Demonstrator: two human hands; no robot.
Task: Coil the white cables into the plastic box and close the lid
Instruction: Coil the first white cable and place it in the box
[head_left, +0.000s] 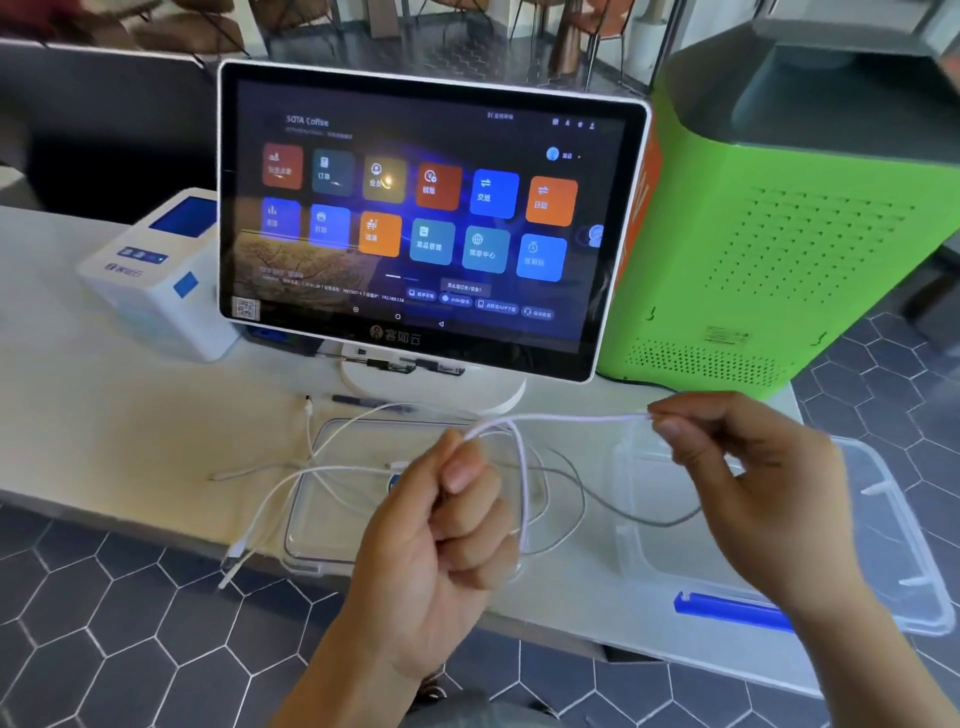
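Stretching one white cable (571, 417) taut btwn both hands, above the counter (104, 441).
I see left hand (441, 535) fisted on the cable w/ loops hanging below; right hand (737, 467) pinches its end btwn thumb & fingertips. Clear plastic box (883, 545) sits at counter's right front corner, looks empty, blue latch on its near rim. Clear lid (311, 545) lies flat at front edge, other white cables (270, 499) draped over it, ends hanging off.

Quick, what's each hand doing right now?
Left hand: closed around loops of white cable.
Right hand: fingertips pinching the same cable.
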